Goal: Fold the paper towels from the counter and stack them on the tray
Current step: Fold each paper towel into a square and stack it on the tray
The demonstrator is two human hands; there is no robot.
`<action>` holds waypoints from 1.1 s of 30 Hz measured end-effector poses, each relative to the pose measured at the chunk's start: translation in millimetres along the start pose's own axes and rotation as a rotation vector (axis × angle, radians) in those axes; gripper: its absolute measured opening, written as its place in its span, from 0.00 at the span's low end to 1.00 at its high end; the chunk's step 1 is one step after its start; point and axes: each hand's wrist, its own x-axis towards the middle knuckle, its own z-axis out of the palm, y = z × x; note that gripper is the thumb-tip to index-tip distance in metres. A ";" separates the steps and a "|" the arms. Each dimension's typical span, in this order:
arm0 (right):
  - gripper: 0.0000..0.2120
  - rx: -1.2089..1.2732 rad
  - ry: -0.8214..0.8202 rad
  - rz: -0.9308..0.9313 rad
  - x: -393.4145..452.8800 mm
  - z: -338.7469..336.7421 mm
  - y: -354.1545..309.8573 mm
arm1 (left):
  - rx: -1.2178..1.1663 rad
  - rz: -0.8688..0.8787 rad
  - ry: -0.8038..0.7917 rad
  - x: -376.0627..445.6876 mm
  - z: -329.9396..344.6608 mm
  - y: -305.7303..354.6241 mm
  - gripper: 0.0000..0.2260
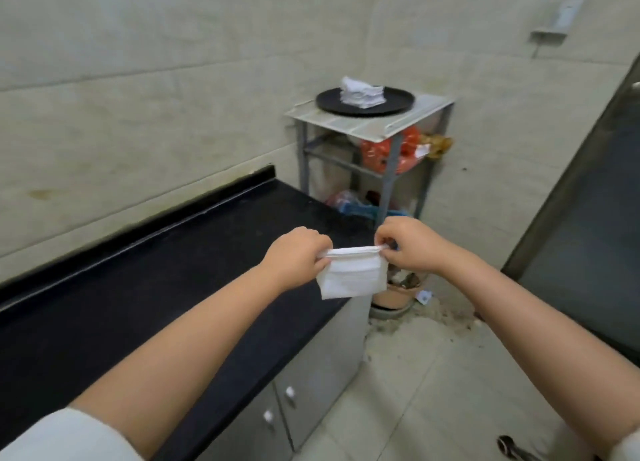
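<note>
Both forearms reach out from the bottom edge. Left hand (298, 252) and right hand (408, 244) each pinch an upper corner of one folded paper towel (351, 275), which hangs slack between them over the end of the black counter (145, 280).

Handling, my read: very light, limp, tears easily. Grip corners or the folded edge and keep tension low.

Beyond the hands, further out and higher: one round black tray (398, 105) on a metal rack (388, 176), carrying one stack of folded towels (362, 93); sheet count unreadable. Counter shows no loose towels in view.
</note>
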 end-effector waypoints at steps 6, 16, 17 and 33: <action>0.04 -0.025 0.046 0.091 43.3 -39.9 103.4 | 0.037 0.024 -0.052 142.0 -5.2 25.8 0.11; 0.07 -0.068 0.182 0.078 208.8 -153.3 255.0 | -0.047 -0.026 0.188 382.2 -52.9 1.9 0.10; 0.07 -0.036 0.199 0.069 223.5 -163.2 265.6 | -0.063 -0.039 0.216 400.9 -58.8 -1.5 0.09; 0.08 0.400 0.410 -0.164 534.0 -210.9 437.3 | -0.059 -0.533 0.609 670.0 -67.2 -79.6 0.11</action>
